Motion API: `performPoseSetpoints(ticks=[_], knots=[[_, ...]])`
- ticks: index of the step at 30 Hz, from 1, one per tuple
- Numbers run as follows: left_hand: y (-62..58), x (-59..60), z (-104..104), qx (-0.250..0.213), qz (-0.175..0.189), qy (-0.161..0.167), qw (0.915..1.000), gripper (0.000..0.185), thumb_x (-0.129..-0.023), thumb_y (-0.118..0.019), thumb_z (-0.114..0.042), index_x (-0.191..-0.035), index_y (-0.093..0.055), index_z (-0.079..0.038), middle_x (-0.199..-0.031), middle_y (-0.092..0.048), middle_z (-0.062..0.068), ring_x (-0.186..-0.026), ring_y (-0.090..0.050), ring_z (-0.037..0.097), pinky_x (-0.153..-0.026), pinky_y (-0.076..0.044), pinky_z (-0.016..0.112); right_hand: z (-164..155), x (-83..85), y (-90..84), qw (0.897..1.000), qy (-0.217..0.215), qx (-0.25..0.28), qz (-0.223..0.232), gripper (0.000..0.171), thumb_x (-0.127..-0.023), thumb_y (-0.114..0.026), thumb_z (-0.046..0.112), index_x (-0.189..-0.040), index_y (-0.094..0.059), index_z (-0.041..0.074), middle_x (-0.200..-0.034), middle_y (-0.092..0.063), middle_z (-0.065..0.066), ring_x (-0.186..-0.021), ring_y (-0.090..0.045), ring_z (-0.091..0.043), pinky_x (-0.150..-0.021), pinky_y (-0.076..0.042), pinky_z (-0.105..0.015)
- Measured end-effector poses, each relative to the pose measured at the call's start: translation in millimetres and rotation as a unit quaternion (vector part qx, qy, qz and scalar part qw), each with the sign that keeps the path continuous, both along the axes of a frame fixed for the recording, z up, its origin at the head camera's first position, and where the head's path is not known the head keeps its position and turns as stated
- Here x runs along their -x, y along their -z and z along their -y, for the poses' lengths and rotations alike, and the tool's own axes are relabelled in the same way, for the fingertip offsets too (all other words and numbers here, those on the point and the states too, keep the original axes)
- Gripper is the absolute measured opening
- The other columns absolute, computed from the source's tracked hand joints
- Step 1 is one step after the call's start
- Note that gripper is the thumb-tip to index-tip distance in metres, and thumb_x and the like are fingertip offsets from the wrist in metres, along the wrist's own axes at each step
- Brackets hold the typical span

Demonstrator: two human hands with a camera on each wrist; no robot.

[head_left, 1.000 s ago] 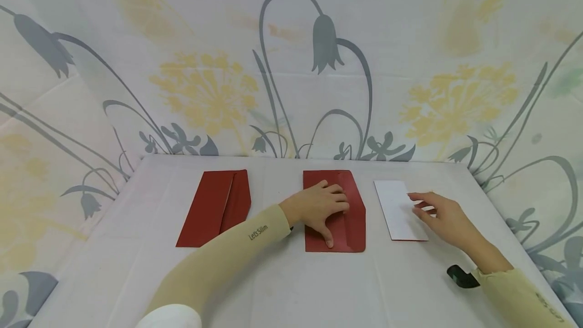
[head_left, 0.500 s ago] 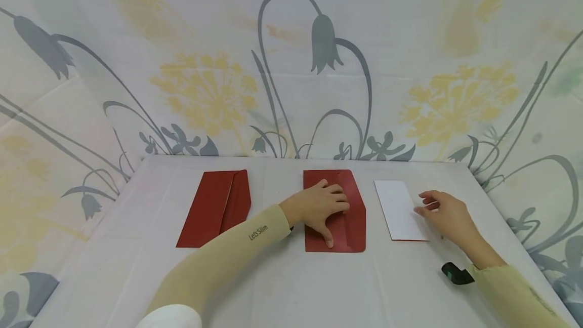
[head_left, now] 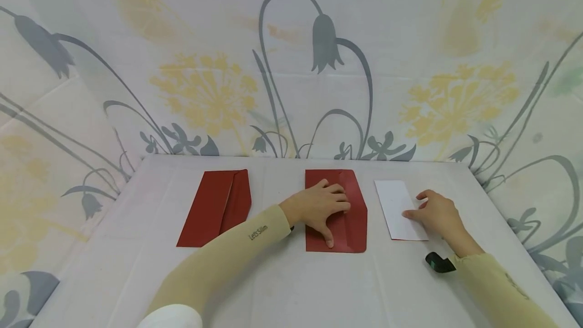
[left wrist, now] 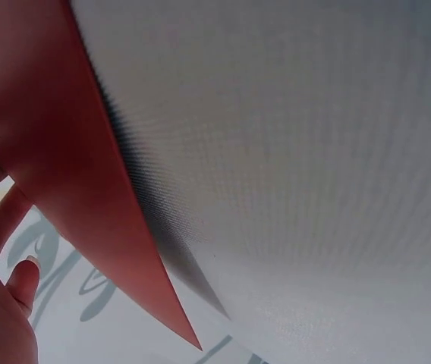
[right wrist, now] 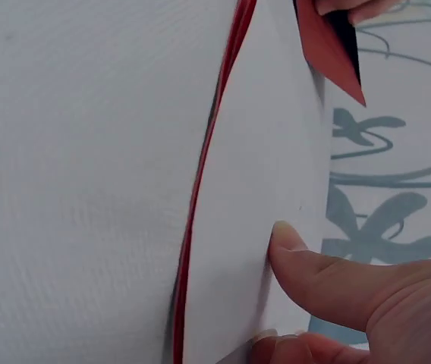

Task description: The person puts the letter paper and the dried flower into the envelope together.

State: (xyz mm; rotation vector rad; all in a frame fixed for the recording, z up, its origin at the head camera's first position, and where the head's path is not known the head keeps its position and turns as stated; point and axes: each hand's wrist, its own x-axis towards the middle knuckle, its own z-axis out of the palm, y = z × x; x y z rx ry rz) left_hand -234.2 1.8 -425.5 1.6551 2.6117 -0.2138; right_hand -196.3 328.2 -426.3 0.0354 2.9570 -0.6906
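Note:
My left hand [head_left: 319,206] lies flat with spread fingers on the middle red envelope [head_left: 355,227], pressing it to the table. The left wrist view shows that envelope [left wrist: 56,152] close up, with my fingers [left wrist: 3,303] beside it. To its right lies a white card [head_left: 395,206] with a red underside. My right hand [head_left: 432,212] is at the card's right edge, thumb on top and fingers curled against the edge. In the right wrist view the thumb [right wrist: 306,262] rests on the card [right wrist: 261,174], which still lies on the table.
A second red envelope [head_left: 216,206] lies at the left, flap folded over. A white cloth covers the table [head_left: 291,287], and flowered fabric walls [head_left: 291,65] close in the back and both sides. A black device [head_left: 439,262] sits at my right wrist.
My right hand drew back off the card, then moved left again, laying its thumb on the card and curling its fingers at its right edge. The left hand and envelopes stayed put.

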Motion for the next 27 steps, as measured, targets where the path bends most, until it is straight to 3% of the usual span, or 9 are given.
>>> performPoseSetpoints(ticks=[9, 14, 21, 27], knots=[[-2.2, -1.7, 1.2, -0.003, 0.004, -0.005, 1.0000, 0.083, -0.067, -0.066, -0.084, -0.125, -0.054, -0.025, -0.136, -0.050, -0.007, -0.132, -0.032, 0.013, -0.098, -0.031, 0.037, 3.2, -0.6, 1.3, 0.999, 0.019, 0.034, 0.001, 0.058, -0.080, -0.083, 0.031, -0.113, -0.057, -0.009, -0.097, -0.067, -0.025, -0.090, -0.061, -0.042, -0.068, -0.048, -0.044], [-2.5, -2.7, 0.5, -0.006, 0.002, -0.010, 0.9999, 0.081, -0.066, -0.068, -0.083, -0.122, -0.054, -0.026, -0.135, -0.051, -0.008, -0.131, -0.033, 0.012, -0.098, -0.032, 0.037, 5.5, -4.8, 4.0, 0.999, 0.019, 0.045, -0.022, 0.054, -0.081, -0.081, 0.028, -0.112, -0.059, -0.011, -0.095, -0.066, -0.024, -0.089, -0.061, -0.041, -0.073, -0.049, -0.049], [2.3, -1.3, -2.7, -0.019, 0.017, -0.015, 0.9996, 0.077, -0.064, -0.073, -0.079, -0.116, -0.053, -0.026, -0.134, -0.051, -0.010, -0.131, -0.032, 0.011, -0.098, -0.030, 0.036, 5.0, -11.3, 7.4, 0.998, 0.020, 0.046, -0.046, 0.050, -0.083, -0.079, 0.028, -0.111, -0.061, -0.009, -0.094, -0.066, -0.023, -0.086, -0.062, -0.039, -0.069, -0.048, -0.045], [3.1, -1.5, -2.6, -0.023, 0.016, -0.017, 0.9995, 0.077, -0.064, -0.073, -0.080, -0.116, -0.053, -0.026, -0.133, -0.051, -0.008, -0.130, -0.032, 0.011, -0.099, -0.030, 0.037, 4.7, -14.6, 8.9, 0.996, 0.026, 0.048, -0.073, 0.044, -0.089, -0.074, 0.024, -0.116, -0.061, -0.008, -0.100, -0.068, -0.026, -0.092, -0.062, -0.044, -0.073, -0.048, -0.050]])
